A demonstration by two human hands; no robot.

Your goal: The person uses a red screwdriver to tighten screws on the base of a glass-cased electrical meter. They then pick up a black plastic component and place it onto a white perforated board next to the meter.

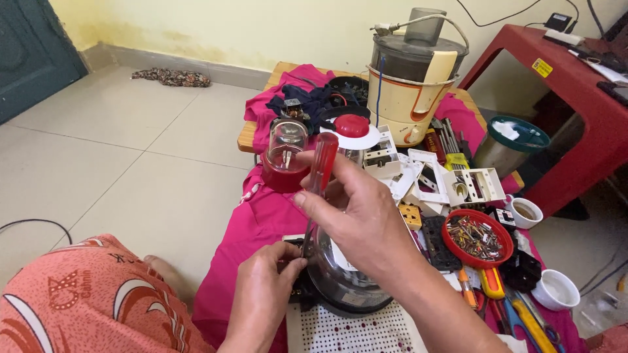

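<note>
Two hands work over a clear blender jar (343, 274) on a pink cloth (255, 222): our right hand (356, 219) is closed around a red-handled screwdriver (320, 171), our left hand (265, 294) pinches its shaft low beside the jar's dark base. We judge the job goes best with the blade kept upright and seated, pressing before turning. Nearby sits a red bowl of screws (477, 236).

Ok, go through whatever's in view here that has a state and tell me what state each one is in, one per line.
Right hand: gripping the red-handled screwdriver.
Red-handled screwdriver: upright, tip down by the clear blender jar.
Left hand: steadying the screwdriver shaft at the jar's base.
Clear blender jar: lying on its side.
Small grinder jar: upright on its red base.
Red bowl: full of small metal parts.
White cup: upright, uncovered.
</note>
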